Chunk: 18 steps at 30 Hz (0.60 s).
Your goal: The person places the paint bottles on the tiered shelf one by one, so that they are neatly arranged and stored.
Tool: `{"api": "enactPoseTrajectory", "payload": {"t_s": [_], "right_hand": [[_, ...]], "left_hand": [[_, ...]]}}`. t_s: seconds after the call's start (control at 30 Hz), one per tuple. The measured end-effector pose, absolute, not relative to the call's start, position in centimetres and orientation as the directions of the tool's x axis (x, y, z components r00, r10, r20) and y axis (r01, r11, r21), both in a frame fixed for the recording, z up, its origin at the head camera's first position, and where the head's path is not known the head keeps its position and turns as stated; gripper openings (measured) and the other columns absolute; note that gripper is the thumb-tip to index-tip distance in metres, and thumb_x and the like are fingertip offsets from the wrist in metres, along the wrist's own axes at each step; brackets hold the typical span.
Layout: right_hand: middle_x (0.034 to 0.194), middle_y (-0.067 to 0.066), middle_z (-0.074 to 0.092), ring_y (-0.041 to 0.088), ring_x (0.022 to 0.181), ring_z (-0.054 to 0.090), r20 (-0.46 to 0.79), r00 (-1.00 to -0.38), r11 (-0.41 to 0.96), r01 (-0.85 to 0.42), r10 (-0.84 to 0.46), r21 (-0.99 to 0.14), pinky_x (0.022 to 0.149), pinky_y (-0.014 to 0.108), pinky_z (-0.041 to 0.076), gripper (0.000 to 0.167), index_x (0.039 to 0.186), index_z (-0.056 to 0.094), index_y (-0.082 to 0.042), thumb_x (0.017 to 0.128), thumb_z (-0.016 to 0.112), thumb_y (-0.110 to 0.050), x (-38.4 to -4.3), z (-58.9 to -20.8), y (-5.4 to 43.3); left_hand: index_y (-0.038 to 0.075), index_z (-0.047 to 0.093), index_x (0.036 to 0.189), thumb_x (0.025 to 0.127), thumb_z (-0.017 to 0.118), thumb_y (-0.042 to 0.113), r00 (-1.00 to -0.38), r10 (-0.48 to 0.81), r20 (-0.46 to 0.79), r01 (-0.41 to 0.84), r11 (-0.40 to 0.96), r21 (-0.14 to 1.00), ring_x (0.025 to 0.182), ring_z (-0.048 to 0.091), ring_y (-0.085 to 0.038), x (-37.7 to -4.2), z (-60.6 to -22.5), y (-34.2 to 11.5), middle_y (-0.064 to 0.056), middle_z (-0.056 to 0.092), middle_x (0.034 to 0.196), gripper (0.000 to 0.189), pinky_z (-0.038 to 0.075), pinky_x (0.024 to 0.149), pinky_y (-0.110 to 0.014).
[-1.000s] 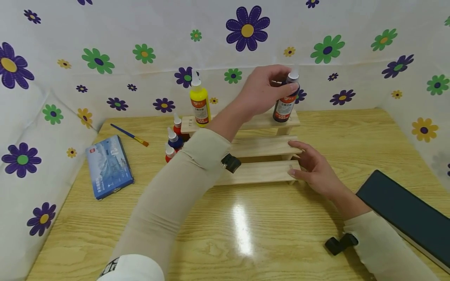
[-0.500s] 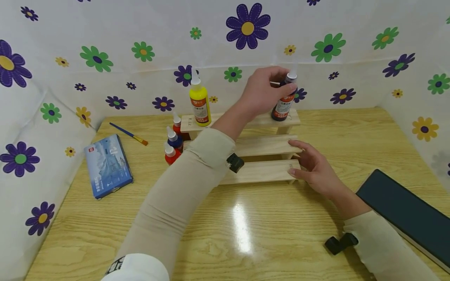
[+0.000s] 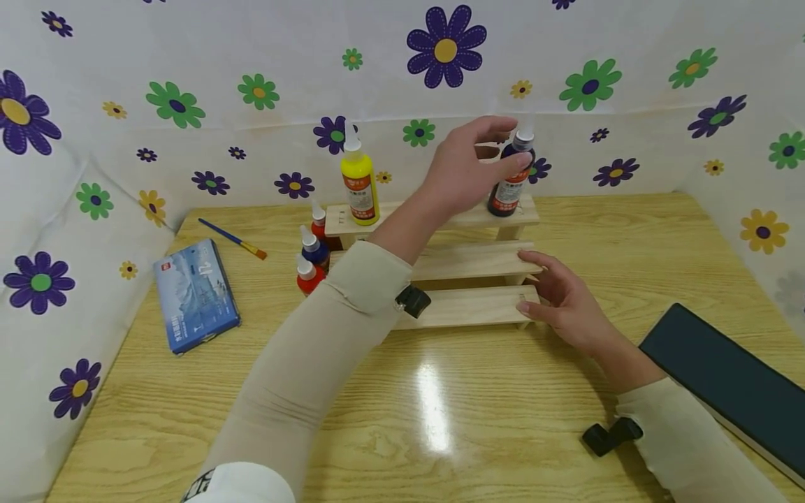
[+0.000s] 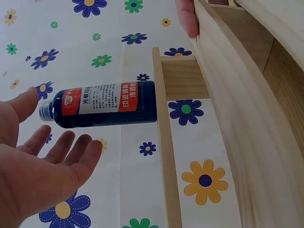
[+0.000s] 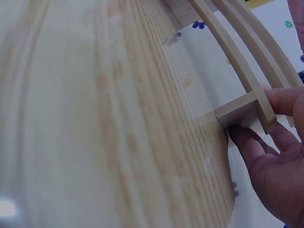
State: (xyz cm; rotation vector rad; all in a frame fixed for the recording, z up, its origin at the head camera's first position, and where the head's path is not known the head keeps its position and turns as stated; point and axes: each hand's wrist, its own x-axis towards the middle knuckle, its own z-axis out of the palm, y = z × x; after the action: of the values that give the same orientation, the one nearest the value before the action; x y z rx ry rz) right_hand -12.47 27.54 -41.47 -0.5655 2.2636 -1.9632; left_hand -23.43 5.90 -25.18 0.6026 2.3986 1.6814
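A dark blue paint bottle [image 4: 108, 105] with a red and white label stands on the top step of the tiered wooden rack [image 3: 465, 262], at its right end. My left hand [image 3: 464, 168] is beside the bottle's neck, fingers spread and loosely bent; the left wrist view shows a gap between them and the bottle. My right hand [image 3: 566, 305] grips the rack's right end, thumb on the lowest board and fingers around its side support [image 5: 237, 114]. A yellow paint bottle [image 3: 360, 188] stands upright at the top step's left end.
Left of the rack stand a blue bottle [image 3: 313, 250] and two red bottles, partly hidden by my left sleeve. Farther left lie a paintbrush [image 3: 233, 239] and a blue box [image 3: 196, 297]. A dark flat case [image 3: 723, 377] lies beside my right forearm.
My left fingers have come away from the dark blue bottle, which now stands by itself on the top step. My right hand stays on the rack.
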Motion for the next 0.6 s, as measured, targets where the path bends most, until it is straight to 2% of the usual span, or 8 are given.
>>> {"api": "enactPoseTrajectory", "payload": {"t_s": [0.23, 0.6], "right_hand": [[0.14, 0.013, 0.049, 0.031, 0.123, 0.054, 0.198, -0.916, 0.077, -0.238, -0.35, -0.968, 0.092, 0.027, 0.051, 0.074, 0.153, 0.036, -0.007, 0.088, 0.061, 0.02, -12.4, -41.5, 27.4], [0.144, 0.015, 0.047, 0.035, 0.125, 0.052, 0.187, -0.921, 0.103, -0.235, -0.342, -0.967, 0.093, 0.027, 0.05, 0.074, 0.153, 0.036, -0.007, 0.089, 0.061, 0.02, -12.5, -41.5, 27.4]], "left_hand": [[0.018, 0.054, 0.142, 0.093, 0.074, 0.029, -0.899, 0.406, 0.164, 0.284, 0.257, 0.924, 0.121, 0.054, -0.012, -22.2, -25.7, 4.6, 0.003, 0.054, 0.138, 0.055, 0.045, 0.093, -0.018], [0.021, 0.054, 0.142, 0.093, 0.075, 0.027, -0.899, 0.384, 0.211, 0.307, 0.206, 0.929, 0.117, 0.054, -0.008, -20.1, -26.2, 2.6, 0.007, 0.055, 0.137, 0.054, 0.044, 0.099, -0.024]]}}
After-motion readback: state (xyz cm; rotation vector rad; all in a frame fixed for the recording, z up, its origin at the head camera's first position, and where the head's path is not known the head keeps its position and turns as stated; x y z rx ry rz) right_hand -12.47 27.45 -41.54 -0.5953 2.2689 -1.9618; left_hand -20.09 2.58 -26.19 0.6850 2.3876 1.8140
